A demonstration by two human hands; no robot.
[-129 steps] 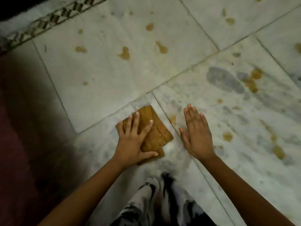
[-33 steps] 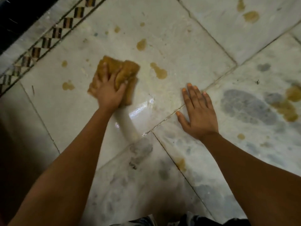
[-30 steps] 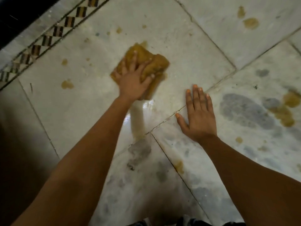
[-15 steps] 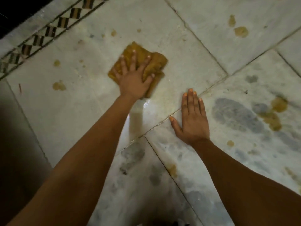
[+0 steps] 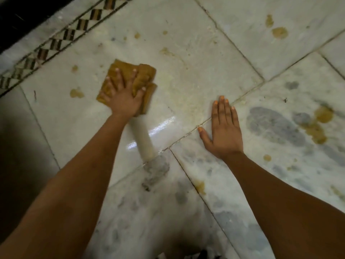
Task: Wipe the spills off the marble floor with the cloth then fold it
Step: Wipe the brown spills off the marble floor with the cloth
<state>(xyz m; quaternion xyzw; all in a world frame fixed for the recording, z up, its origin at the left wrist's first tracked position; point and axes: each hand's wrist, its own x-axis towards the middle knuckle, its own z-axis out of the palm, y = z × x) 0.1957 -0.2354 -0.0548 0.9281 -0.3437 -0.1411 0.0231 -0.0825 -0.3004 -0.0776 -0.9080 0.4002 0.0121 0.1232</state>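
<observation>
A folded brown cloth [image 5: 145, 75] lies on the white marble floor [image 5: 196, 71], left of centre. My left hand [image 5: 124, 94] presses flat on it, fingers spread and curled over its edge. My right hand [image 5: 224, 128] rests flat on the floor to the right, fingers together, holding nothing. Brownish spills show on the tiles: one left of the cloth [image 5: 76, 92], a smaller one above it [image 5: 74, 68], a smeared one [image 5: 166, 51] beyond the cloth, a big one at right [image 5: 317, 124], and one at top right [image 5: 279, 32].
A patterned black and white border strip [image 5: 56, 43] runs diagonally at top left, with a dark area beyond it. Grey patches [image 5: 274, 126] mark the right tile. A small spill [image 5: 200, 186] sits on the grout line near me. A wet streak [image 5: 143, 143] shines beside my left forearm.
My left hand has slid the cloth leftwards across the tile; the spots it covered are now faint smears. My right hand stays flat in the same place.
</observation>
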